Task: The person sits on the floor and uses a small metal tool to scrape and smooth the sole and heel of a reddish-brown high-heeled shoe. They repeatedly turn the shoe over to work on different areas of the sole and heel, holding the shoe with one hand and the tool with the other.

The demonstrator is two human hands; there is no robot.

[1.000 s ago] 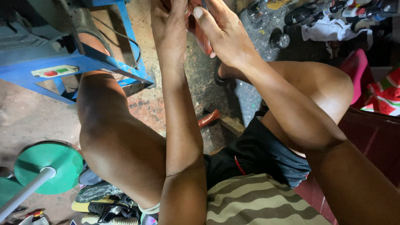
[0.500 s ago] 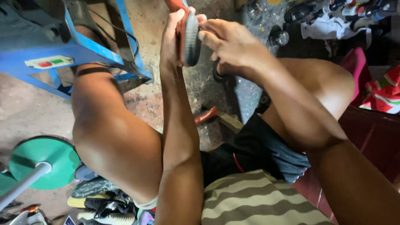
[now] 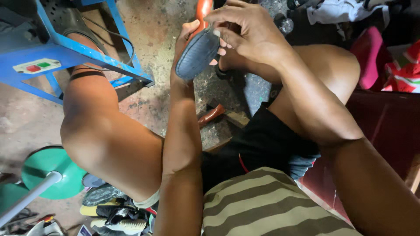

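Observation:
I hold a red shoe [image 3: 204, 11] with a dark grey ribbed sole [image 3: 197, 54] up in front of me, above my knees. My left hand [image 3: 186, 39] grips the shoe from the left side, fingers behind it. My right hand [image 3: 247, 30] wraps over the top of the sole, thumb and fingers pressing on its edge. Most of the shoe's upper is hidden behind my hands.
A blue metal frame [image 3: 65, 54] with a small switch box [image 3: 35, 66] stands at the left by my left knee. A green round base with a white pole [image 3: 50, 172] sits lower left. Loose shoes [image 3: 113, 209] lie underneath. A reddish-brown handled tool [image 3: 212, 116] rests on the floor.
Both hands have come lower and nearer with the shoe, so the sole now shows larger. The view has shifted so more of the blue frame appears.

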